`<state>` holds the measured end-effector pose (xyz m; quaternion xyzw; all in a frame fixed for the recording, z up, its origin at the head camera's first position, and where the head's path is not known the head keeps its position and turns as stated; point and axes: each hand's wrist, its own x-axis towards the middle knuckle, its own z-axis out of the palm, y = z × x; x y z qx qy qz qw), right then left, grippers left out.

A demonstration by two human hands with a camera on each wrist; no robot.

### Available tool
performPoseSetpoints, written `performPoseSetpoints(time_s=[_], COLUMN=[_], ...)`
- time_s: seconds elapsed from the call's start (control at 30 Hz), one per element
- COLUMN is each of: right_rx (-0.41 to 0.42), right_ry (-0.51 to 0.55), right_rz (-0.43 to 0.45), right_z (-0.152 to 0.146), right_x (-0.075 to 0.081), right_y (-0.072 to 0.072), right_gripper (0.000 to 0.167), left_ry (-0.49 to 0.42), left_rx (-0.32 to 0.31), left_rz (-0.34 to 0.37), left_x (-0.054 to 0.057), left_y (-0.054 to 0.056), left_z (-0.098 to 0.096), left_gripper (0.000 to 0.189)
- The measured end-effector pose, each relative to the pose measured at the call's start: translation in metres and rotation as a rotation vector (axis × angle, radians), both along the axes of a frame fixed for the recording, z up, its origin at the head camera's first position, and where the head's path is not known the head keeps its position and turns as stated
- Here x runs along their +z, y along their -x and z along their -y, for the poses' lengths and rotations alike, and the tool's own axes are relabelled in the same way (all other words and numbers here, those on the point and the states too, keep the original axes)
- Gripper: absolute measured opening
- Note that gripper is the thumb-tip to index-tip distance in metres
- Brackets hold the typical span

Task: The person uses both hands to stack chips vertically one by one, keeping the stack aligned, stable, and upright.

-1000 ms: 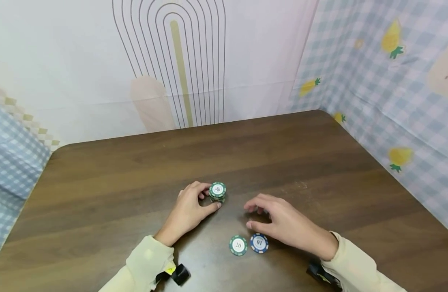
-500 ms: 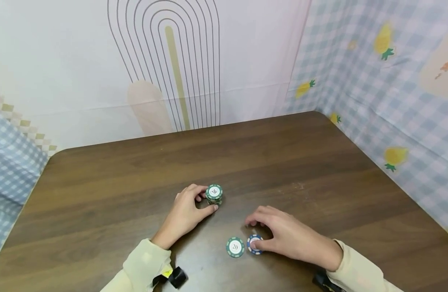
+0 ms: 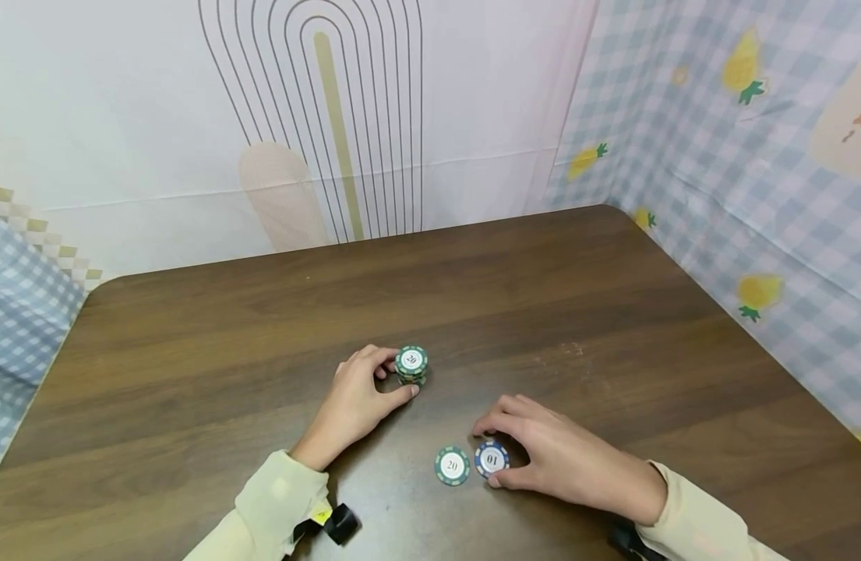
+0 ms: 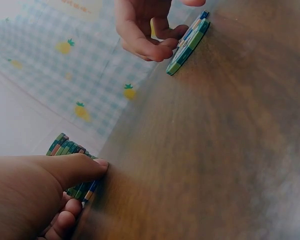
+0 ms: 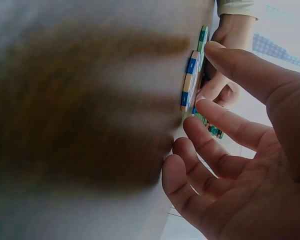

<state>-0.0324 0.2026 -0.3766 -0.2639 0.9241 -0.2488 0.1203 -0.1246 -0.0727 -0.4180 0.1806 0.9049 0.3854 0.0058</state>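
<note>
A stack of poker chips (image 3: 411, 364) stands near the table's middle, a green-edged chip marked 20 on top. My left hand (image 3: 356, 397) holds it from the left, thumb at the near side and fingers at the far side. The left wrist view shows the thumb along the stack (image 4: 85, 191). Closer to me, a green poker chip (image 3: 452, 466) lies flat, marked 20. Just right of it lies a blue poker chip (image 3: 492, 458), marked 10. My right hand (image 3: 542, 448) arches beside the blue chip, thumb tip right at its near edge, fingertips beyond its far edge.
The chips lie on a brown wood-grain table (image 3: 262, 327). Behind it hangs a white cloth (image 3: 500, 93) with printed arches, and on the right a blue checked cloth (image 3: 718, 171) with yellow fruit. Black straps (image 3: 340, 523) sit at the wrists.
My right hand has come down and toward me, to the blue chip. Its thumb overlapped the chip's face half a second ago and now lies at the near edge. The left hand keeps its place.
</note>
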Motion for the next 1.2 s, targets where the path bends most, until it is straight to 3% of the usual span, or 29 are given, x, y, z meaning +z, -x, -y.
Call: performPoseSetpoints(time_s=[0.77, 1.2], right_rx=[0.005, 0.024], right_ry=[0.022, 0.007], right_rz=[0.002, -0.073], right_z=[-0.004, -0.003], right_x=[-0.008, -0.008], right_y=[-0.009, -0.011], right_gripper=[0.039, 0.036], left_ry=[-0.015, -0.022], left_rx=[0.011, 0.009], left_rz=[0.014, 0.005], left_x=[-0.003, -0.002], left_y=[0.000, 0.001], left_z=[0.001, 0.000], left_gripper=[0.042, 0.042])
